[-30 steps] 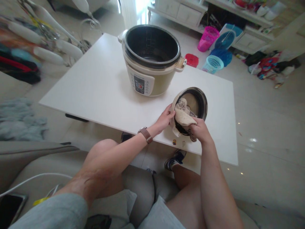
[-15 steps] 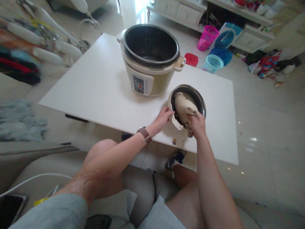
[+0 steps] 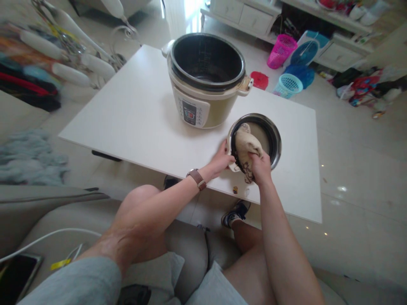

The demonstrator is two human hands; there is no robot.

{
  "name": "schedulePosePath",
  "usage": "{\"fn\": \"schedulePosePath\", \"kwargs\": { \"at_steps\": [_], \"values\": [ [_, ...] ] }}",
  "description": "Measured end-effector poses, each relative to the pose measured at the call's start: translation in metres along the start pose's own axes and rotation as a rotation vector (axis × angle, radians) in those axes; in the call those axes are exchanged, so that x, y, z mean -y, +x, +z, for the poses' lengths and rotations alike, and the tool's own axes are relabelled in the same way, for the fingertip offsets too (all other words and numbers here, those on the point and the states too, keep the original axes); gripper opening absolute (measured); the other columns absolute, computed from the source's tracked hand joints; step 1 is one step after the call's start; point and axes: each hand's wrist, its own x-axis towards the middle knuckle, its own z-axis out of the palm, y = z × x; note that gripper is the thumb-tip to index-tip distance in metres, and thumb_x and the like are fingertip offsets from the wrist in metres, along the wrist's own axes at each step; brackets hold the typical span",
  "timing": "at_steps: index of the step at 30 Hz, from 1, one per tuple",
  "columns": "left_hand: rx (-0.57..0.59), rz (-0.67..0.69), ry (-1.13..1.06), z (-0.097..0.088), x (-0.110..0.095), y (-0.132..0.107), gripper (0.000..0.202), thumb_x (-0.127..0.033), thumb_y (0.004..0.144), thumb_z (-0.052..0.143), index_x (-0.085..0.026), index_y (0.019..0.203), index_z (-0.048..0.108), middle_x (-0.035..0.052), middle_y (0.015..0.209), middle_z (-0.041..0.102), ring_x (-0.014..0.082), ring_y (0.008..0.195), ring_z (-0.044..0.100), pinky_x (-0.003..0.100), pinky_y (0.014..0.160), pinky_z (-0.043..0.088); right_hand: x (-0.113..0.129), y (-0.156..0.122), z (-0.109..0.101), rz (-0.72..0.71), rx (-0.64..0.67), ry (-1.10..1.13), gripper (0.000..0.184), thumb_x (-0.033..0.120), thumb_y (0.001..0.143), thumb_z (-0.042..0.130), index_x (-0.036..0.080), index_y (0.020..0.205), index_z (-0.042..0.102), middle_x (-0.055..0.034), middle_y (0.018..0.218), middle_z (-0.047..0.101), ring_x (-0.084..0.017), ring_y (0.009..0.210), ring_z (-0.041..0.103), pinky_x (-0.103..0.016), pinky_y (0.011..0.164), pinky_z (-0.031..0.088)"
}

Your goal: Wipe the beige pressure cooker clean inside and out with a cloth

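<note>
What looks like a cooker lid (image 3: 277, 146), cream outside with a black ring and shiny metal rim, sits inner side up near the table's front edge. My left hand (image 3: 221, 160) grips its cream edge on the left. Bunched in my right hand (image 3: 261, 168) is a beige cloth (image 3: 246, 142) with a dark pattern, pressed against the lid's inner left side. The fingertips under the cloth are hidden. Behind the lid stands a large cream electric pressure cooker (image 3: 203, 106), uncovered, its dark inner pot (image 3: 206, 63) showing.
The white table (image 3: 127, 110) carries all this. A tiny yellow-brown trinket (image 3: 235, 190) lies near its front edge. On the floor beyond are a pink basket (image 3: 282, 51), a light blue basket (image 3: 288, 86) and a red object (image 3: 259, 79). A phone (image 3: 19, 275) lies on the sofa.
My left hand has shifted its hold along the lid's left edge. The cloth has moved slightly toward the lid's left side, and more of the inside shows. The view has shifted slightly.
</note>
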Motion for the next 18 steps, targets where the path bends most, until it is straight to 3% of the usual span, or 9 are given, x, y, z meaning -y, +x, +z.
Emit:
{"fn": "schedulePosePath", "kwargs": {
  "at_steps": [4,9,12,18],
  "values": [
    [0.02,0.026,0.003,-0.001,0.003,0.0,0.105,-0.006,0.056,0.06,-0.035,0.153,0.032,0.0093,0.144,0.052,0.0201,0.093,0.063,0.029,0.066,0.056,-0.007,0.002,0.0,0.019,-0.074,-0.007,0.038,0.037,0.075,0.059,0.015,0.102,0.074,-0.0073,0.099,0.075,-0.025,0.098,0.066,-0.039,0.092,0.052],
    [0.02,0.041,0.017,-0.002,0.006,0.001,0.101,-0.006,0.057,0.064,-0.034,0.15,0.035,0.0086,0.141,0.055,0.0204,0.093,0.064,0.03,0.068,0.057,-0.012,0.009,-0.002,0.067,-0.263,0.054,0.041,0.035,0.075,0.056,0.015,0.109,0.071,-0.0061,0.096,0.072,-0.023,0.094,0.067,-0.038,0.087,0.055],
    [0.027,0.062,0.017,-0.003,0.005,0.0,0.098,-0.007,0.057,0.065,-0.031,0.148,0.038,0.0092,0.138,0.058,0.02,0.092,0.064,0.029,0.067,0.056,-0.006,0.015,-0.014,-0.025,-0.354,0.079,0.046,0.034,0.079,0.05,0.015,0.117,0.068,-0.0076,0.106,0.07,-0.024,0.1,0.066,-0.039,0.087,0.056],
    [0.032,0.039,0.03,-0.001,0.003,-0.001,0.092,-0.009,0.062,0.065,-0.032,0.146,0.038,0.008,0.139,0.058,0.0204,0.096,0.065,0.026,0.067,0.054,0.013,0.017,-0.058,-0.206,-0.101,-0.135,0.045,0.037,0.082,0.052,0.02,0.119,0.069,-0.0073,0.105,0.072,-0.026,0.099,0.067,-0.037,0.079,0.057]
  ]
}}
